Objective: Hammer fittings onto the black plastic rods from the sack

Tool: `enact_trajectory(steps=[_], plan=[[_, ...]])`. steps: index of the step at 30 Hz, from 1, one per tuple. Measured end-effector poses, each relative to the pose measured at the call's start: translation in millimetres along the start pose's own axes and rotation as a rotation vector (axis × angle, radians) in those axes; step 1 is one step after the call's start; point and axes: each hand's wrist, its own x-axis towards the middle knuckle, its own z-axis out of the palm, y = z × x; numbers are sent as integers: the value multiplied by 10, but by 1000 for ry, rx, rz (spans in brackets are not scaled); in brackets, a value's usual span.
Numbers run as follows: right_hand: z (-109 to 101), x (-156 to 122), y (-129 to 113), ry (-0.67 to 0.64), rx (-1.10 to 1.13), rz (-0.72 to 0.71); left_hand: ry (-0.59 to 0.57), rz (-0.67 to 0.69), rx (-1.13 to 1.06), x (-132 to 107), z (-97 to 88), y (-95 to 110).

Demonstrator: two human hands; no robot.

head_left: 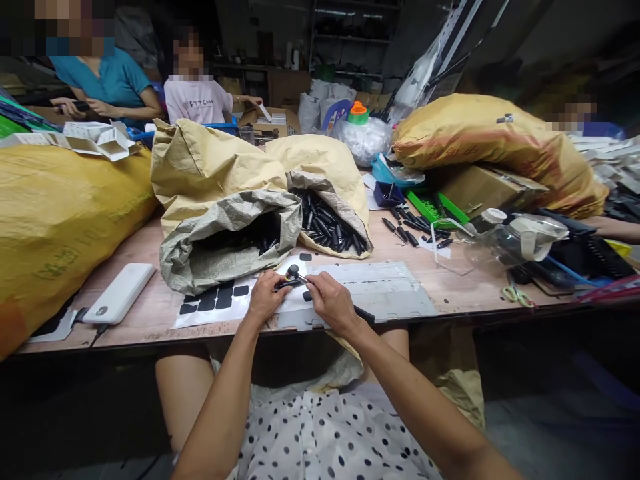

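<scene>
The bench (480, 280) spans the view, with a left sack (215, 167) and a right sack (320, 157) lying mouth-forward just beyond the hands; black pieces (330, 230) fill the right one's mouth. Nearer the body lie a grey board (395, 290) and, left of it, a white sheet (240, 310). The left hand (265, 293) and right hand (333, 301) face each other over where these meet, close together. Under the right hand, a black rod (364, 313) slants across the board. The right hand's fingers pinch a tool (293, 271): its shaft runs up and leftward from them, so its round black head sits nearer the left hand. The left hand is closed on a small dark part (286, 285), just below that head, its long axis roughly sideways, pointing at the right hand. Smallest are the black patches (241, 291) on the sheet, nearest the left hand.
</scene>
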Motion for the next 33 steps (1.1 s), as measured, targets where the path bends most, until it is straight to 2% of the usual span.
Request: enact_trajectory(steps=[4,7,11,17,22,25,27,29,31,33], plan=[[62,0,-42,-75,-54,-26,-14,-15,-2,6,-14,23],[86,36,-5,-68,-75,-9,-17,-31,-11,6,-15,50],[93,199,154,-6,-85,29,-4,-30,-11,12,-2,70],[191,455,492,-65,-174,43,-5,-42,11,-11,11,95],[302,486,571,-43,-228,54,-31,-25,7,-2,-11,124],[322,475,552,-21,-230,42,-42,-31,-77,-35,-71,195],[322,470,537,-18,-233,46,-55,-58,-225,-149,-136,284],[324,466,529,-22,-237,56,-176,-117,-428,-353,-197,382],[332,460,532,-23,-240,63,-453,-192,-596,-613,-212,441],[345,453,543,-17,-240,57,-738,-266,-657,-863,-141,414]])
